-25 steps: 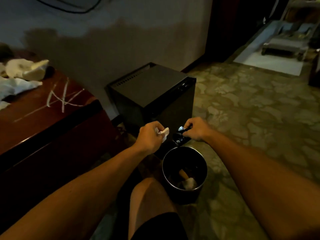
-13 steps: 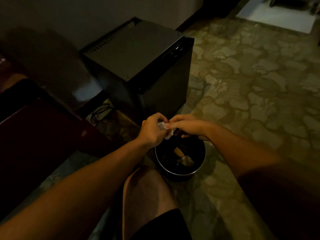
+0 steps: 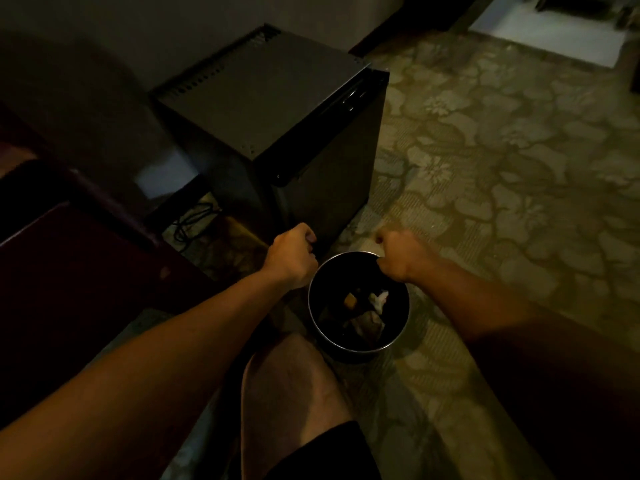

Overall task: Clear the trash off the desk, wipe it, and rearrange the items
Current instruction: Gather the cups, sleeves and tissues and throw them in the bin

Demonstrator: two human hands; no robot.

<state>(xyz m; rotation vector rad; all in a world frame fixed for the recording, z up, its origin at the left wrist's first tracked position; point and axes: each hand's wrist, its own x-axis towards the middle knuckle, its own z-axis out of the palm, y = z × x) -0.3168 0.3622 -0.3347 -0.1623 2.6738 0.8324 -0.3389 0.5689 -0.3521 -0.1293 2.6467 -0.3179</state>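
Head camera looks steeply down, near the bin (image 3: 358, 351).

The bin (image 3: 358, 344) is standing upright on the carpet, a round dark can w/ a shiny metal rim, just in front of a black cabinet's corner & beside a bent knee. Trash is lying in its bottom: a white crumpled tissue (image 3: 379, 299) toward the far right side, a small orange-brown scrap (image 3: 349, 300) left of it, & a pale wrapper (image 3: 367, 323) nearer the front, partly in shadow. A dark reddish desk (image 3: 62, 271) edge is showing at left, well apart from the bin.
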